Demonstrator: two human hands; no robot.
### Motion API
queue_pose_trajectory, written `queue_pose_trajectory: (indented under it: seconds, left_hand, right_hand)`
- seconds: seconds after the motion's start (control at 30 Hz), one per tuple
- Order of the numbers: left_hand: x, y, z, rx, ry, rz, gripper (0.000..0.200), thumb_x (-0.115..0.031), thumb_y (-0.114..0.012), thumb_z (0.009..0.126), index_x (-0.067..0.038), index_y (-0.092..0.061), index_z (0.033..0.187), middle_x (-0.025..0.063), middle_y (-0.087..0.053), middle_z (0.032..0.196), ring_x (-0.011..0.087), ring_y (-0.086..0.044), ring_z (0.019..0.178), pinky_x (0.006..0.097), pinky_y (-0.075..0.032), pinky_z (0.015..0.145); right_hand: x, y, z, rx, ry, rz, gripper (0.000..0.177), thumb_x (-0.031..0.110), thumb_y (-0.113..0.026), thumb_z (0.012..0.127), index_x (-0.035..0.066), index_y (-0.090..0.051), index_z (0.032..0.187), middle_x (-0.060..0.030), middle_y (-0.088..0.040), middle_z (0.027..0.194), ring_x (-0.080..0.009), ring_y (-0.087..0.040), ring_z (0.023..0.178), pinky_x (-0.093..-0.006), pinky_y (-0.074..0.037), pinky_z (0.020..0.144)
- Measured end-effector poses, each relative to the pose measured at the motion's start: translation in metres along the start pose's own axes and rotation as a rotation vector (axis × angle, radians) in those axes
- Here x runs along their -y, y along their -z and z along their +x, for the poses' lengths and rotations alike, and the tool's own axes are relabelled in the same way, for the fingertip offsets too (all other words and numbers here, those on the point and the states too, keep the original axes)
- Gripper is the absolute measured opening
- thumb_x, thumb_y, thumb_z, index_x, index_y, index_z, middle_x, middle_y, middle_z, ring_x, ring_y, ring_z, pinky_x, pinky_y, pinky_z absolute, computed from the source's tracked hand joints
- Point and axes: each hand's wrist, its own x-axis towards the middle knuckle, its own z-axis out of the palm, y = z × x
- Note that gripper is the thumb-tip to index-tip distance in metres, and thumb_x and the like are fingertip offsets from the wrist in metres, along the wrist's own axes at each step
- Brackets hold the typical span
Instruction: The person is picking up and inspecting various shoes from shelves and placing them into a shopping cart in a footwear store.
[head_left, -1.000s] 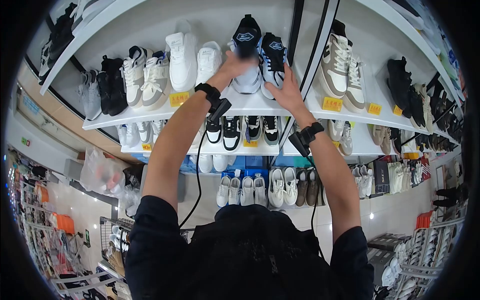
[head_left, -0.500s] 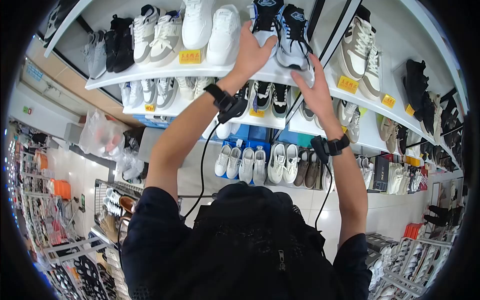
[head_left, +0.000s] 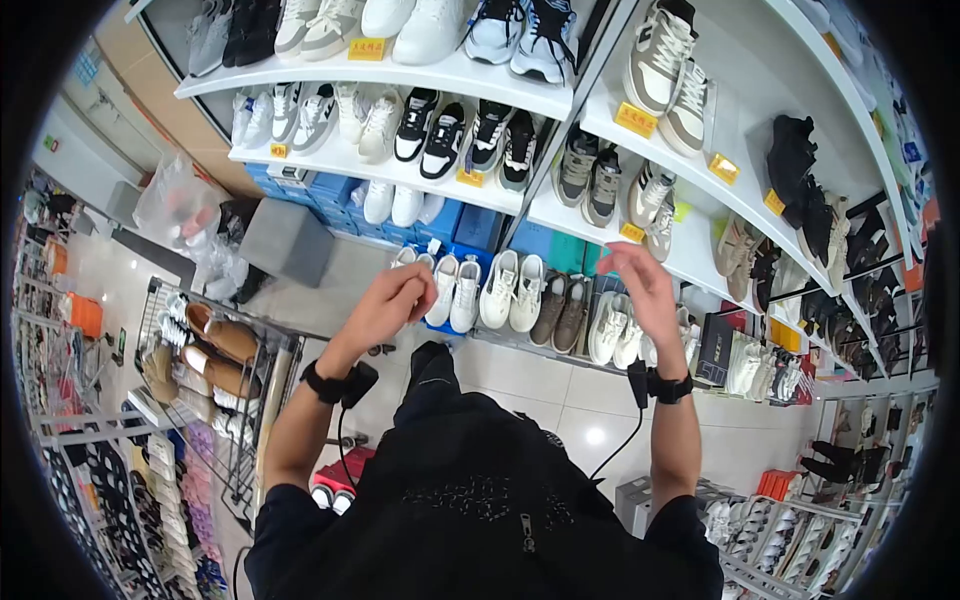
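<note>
My left hand (head_left: 393, 307), its fingers curled in with nothing visible in them, hangs in the air just left of the white shoes (head_left: 455, 295) on the bottom row. On the other side, my right hand (head_left: 642, 290) is raised with loosely bent, parted fingers and holds nothing; it is nearest to a white pair (head_left: 612, 328) and the lower shelf edge. Black wrist devices with cables sit on both wrists. The blue-and-black sneakers (head_left: 520, 38) stand side by side on the upper shelf, apart from both hands.
White shelves (head_left: 400, 72) curve across the front and right with many shoes and yellow price tags. A grey cube stool (head_left: 285, 243) and plastic bags (head_left: 185, 215) are at the left. Below them stands a wire rack (head_left: 258, 400) of shoes. Shoe racks (head_left: 790, 520) stand at the lower right.
Both hands have come away from the blue-and-black sneakers and dropped toward my body. My left hand has curled its fingers. The shelves appear higher in view, and more floor shows.
</note>
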Motion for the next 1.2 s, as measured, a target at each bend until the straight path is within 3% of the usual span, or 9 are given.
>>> queue_pose_trajectory:
  seconds: [0.13,0.33,0.53,0.73,1.2]
  left_hand:
    - [0.006,-0.021,-0.068,-0.156,0.109,-0.107,0.021,-0.003,-0.04,0.095,-0.001,-0.056,0.082,0.0007,-0.052,0.067,0.0072,-0.047,0.057,0.0248,-0.038,0.053]
    - [-0.016,-0.02,-0.137,-0.214,0.03,0.114,0.019,0.001,-0.039,0.092,-0.001,-0.056,0.083,0.0015,-0.055,0.072,0.0085,-0.051,0.063,0.0251,-0.043,0.058]
    - [-0.02,0.007,-0.193,-0.499,-0.044,-0.016,0.02,0.004,-0.038,0.092,-0.002,-0.055,0.082,0.0013,-0.057,0.075,0.0084,-0.052,0.066,0.0244,-0.045,0.061]
    - [-0.011,0.071,-0.267,-0.715,-0.048,0.016,0.018,0.003,-0.041,0.094,-0.001,-0.055,0.083,0.0016,-0.057,0.078,0.0081,-0.053,0.07,0.0244,-0.046,0.066]
    - [0.067,0.267,-0.449,-1.145,0.144,0.001,0.015,-0.002,-0.043,0.093,0.0,-0.058,0.097,0.0042,-0.064,0.087,0.01,-0.06,0.08,0.0261,-0.049,0.069]
  right_hand:
    - [-0.004,-0.018,-0.025,0.081,0.022,0.073,0.023,0.016,-0.054,0.103,0.002,-0.062,0.119,-0.0054,-0.069,0.097,-0.013,-0.064,0.094,-0.0283,-0.048,0.088]
    - [0.016,-0.081,-0.018,0.251,0.11,0.166,0.023,0.012,-0.052,0.104,-0.002,-0.061,0.12,-0.0072,-0.068,0.096,-0.0135,-0.062,0.093,-0.0282,-0.048,0.088]
    - [0.057,-0.153,-0.001,0.42,0.137,0.152,0.022,0.011,-0.052,0.104,-0.003,-0.062,0.118,-0.0072,-0.068,0.095,-0.0128,-0.063,0.092,-0.0271,-0.047,0.087]
    - [0.086,-0.257,0.022,0.575,0.146,0.098,0.023,0.012,-0.053,0.103,-0.003,-0.062,0.119,-0.0069,-0.069,0.094,-0.0121,-0.063,0.091,-0.0261,-0.047,0.087]
    - [0.171,-0.603,0.072,1.077,0.217,-0.008,0.028,0.02,-0.058,0.101,0.001,-0.061,0.121,-0.0104,-0.071,0.106,-0.0161,-0.067,0.1,-0.0312,-0.05,0.093]
